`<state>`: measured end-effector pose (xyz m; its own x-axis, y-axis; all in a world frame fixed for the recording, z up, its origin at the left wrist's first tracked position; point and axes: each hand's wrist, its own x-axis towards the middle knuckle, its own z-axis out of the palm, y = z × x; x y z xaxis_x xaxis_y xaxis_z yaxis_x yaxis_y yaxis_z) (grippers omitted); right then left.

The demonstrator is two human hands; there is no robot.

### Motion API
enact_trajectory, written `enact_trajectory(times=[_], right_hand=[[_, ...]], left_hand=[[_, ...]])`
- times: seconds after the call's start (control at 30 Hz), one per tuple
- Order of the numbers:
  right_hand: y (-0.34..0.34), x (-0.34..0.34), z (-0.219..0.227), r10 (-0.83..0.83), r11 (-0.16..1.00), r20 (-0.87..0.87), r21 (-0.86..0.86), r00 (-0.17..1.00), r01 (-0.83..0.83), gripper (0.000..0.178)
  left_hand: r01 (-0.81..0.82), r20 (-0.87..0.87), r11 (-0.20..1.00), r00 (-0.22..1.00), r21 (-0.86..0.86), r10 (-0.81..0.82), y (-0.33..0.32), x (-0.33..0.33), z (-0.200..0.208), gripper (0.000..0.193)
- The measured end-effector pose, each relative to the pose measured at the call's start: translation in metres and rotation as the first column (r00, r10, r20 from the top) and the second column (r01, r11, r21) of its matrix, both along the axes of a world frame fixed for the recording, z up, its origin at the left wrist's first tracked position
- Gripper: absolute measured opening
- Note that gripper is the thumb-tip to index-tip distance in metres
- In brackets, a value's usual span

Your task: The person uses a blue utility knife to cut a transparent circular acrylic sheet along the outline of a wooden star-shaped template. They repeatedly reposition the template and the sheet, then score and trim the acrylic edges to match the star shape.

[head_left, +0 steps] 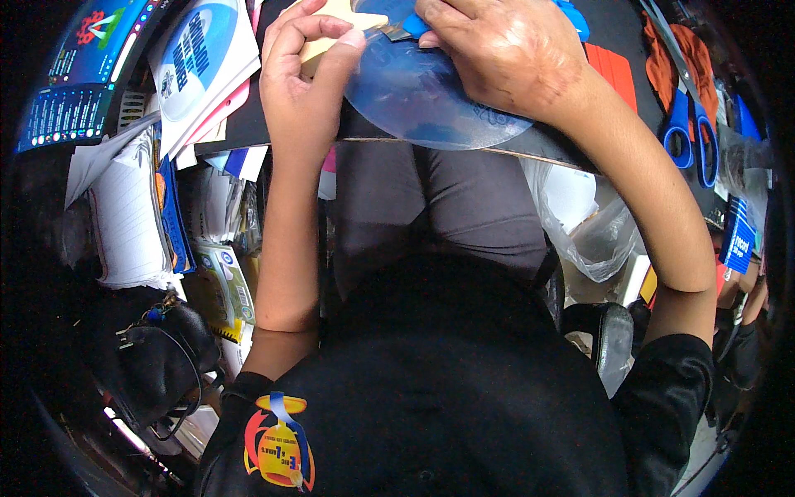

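My left hand (300, 91) is closed around a pale yellow piece (354, 12) with pointed corners, like a star; part of it is hidden behind my fingers. My right hand (509, 62) grips a blue utility knife (573, 18), its handle mostly covered by my fingers. The metal blade (396, 33) points left and meets or nearly meets the piece's edge by my left thumb. Both hands are over a translucent blue round sheet (431, 116), which overhangs the near edge of the black table (236, 124).
Blue-handled scissors (679, 132) lie at the right beside an orange cloth (696, 58) and a red flat piece (611, 76). Printed sheets (195, 74) and a screen (79, 74) are at the left. Below the table are papers (132, 215) and a clear plastic bag (600, 248).
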<state>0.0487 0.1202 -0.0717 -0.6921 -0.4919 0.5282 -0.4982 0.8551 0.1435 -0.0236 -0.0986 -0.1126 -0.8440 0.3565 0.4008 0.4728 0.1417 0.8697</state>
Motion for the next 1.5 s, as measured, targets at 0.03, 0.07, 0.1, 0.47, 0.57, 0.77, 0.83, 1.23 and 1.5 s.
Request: enact_trajectory(times=[0.03,0.07,0.1,0.47,0.57,0.77,0.83,1.23,1.5], right_hand=[[0.000,0.000,0.000,-0.004,1.000,-0.002,-0.006,1.000,0.004,0.025],[-0.001,0.000,0.000,-0.009,1.000,-0.005,-0.012,1.000,0.009,0.024],[-0.001,0.000,0.000,-0.008,1.000,-0.003,-0.009,1.000,0.008,0.024],[0.001,-0.002,-0.004,0.035,0.993,-0.029,-0.109,0.999,-0.038,0.025],[0.000,-0.002,-0.004,0.034,0.993,-0.023,-0.114,0.999,-0.037,0.025],[0.002,0.003,-0.002,-0.013,1.000,-0.007,-0.026,1.000,0.013,0.026],[0.001,-0.001,-0.004,0.017,0.997,-0.042,-0.069,0.999,-0.019,0.027],[0.002,0.000,-0.007,0.014,0.993,-0.047,-0.113,0.999,-0.019,0.029],[0.005,0.003,-0.007,-0.053,0.996,-0.111,-0.073,0.992,0.045,0.027]], left_hand=[[-0.020,-0.011,0.999,1.000,-0.047,0.020,-0.001,0.001,0.001,0.017],[-0.021,-0.056,0.998,0.998,-0.063,0.018,0.000,0.001,0.001,0.017],[-0.023,-0.101,0.997,0.995,-0.078,0.015,0.000,0.001,0.001,0.018],[-0.080,-0.183,0.990,0.981,-0.118,0.058,0.005,0.004,0.000,0.036],[-0.122,-0.252,0.977,0.965,-0.173,0.076,0.005,0.004,0.002,0.039],[-0.218,-0.308,0.954,0.940,-0.205,0.149,0.012,0.009,0.006,0.043],[-0.265,-0.332,0.935,0.926,-0.235,0.179,0.014,0.011,0.007,0.044],[-0.331,-0.358,0.909,0.905,-0.255,0.229,0.022,0.013,0.015,0.050],[-0.361,-0.254,0.885,0.922,-0.295,0.292,0.026,0.019,0.018,0.052]])
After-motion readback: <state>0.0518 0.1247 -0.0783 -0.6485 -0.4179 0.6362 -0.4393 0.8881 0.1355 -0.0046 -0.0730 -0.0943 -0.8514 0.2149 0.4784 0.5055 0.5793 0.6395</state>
